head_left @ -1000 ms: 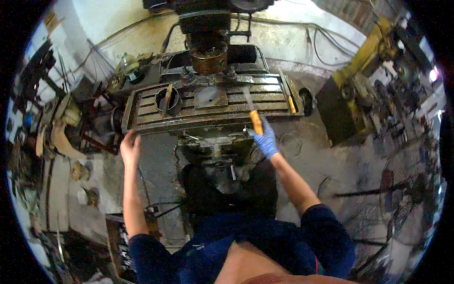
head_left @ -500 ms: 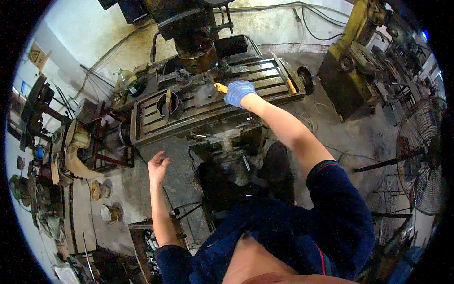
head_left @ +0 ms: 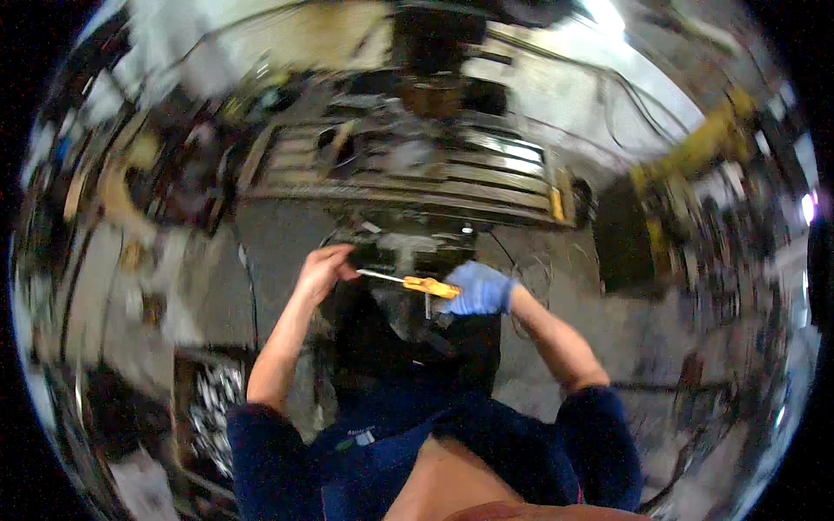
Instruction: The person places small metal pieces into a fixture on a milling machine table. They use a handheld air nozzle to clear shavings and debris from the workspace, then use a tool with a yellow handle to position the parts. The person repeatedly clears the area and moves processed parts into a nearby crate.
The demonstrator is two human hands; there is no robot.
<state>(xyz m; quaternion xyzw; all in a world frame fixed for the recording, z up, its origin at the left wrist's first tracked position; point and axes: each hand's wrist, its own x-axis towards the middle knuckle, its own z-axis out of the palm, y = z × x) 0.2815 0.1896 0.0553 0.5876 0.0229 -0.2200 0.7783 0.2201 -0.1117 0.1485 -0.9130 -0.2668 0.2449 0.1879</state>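
My right hand [head_left: 478,288], in a blue work glove, is closed around the handle of a yellow-handled tool [head_left: 427,286] with a thin metal shaft. The tool lies nearly level in front of my body, its shaft pointing left. My bare left hand [head_left: 323,271] is at the shaft's far end, thumb and fingers bent in around the tip. Blur hides how firmly they grip it. Beyond both hands stands a milling machine, with its long slotted table [head_left: 391,187] and dark spindle head [head_left: 430,95].
A round dark container with a brush [head_left: 337,146] sits on the table's left part. A second yellow-handled tool [head_left: 557,204] lies at its right end. An open box of metal parts [head_left: 213,408] stands at lower left. A yellow machine [head_left: 695,143] is at far right.
My right hand has drawn the yellow-handled tool back from the machine table toward my body. My left hand has moved up and right to meet its shaft. The view has shifted and blurred.
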